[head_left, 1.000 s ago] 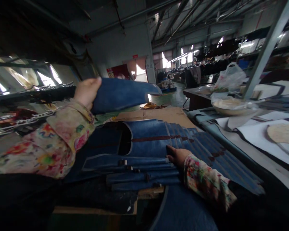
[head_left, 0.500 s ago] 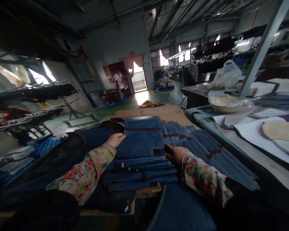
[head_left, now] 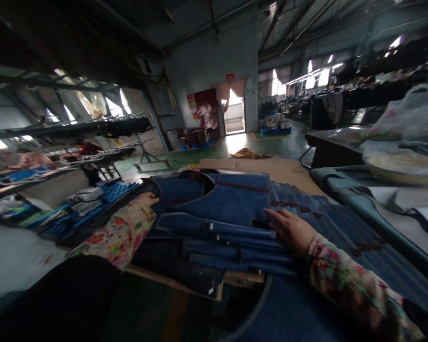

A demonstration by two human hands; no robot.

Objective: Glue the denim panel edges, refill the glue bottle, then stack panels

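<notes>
A dark-blue apron-like piece (head_left: 231, 202) lies in front of me, with a brown stripe across it and a curved, bound edge on its left. My left hand (head_left: 149, 199) is closed on the left side of this blue piece. At its right edge is my right hand (head_left: 294, 230), fingers stretched out and fingertips touching the fabric. Nearer to me, folded blue pieces (head_left: 235, 242) with small light tags lie in a layered stack. Another blue piece (head_left: 278, 308) with a curved edge hangs toward the bottom of the view.
Overlapping blue pieces (head_left: 342, 228) fan out on the right, beside a table with a dark-green cover (head_left: 356, 204). A bowl (head_left: 395, 171) and a plastic bag (head_left: 410, 114) stand there. Cardboard (head_left: 260, 166) lies beyond the pile. Blue pallets (head_left: 117, 190) and hanging racks are to the left.
My left hand has moved left, and the top blue piece now spreads wider, showing its curved edge. My right hand's fingers have straightened. The view has turned left.
</notes>
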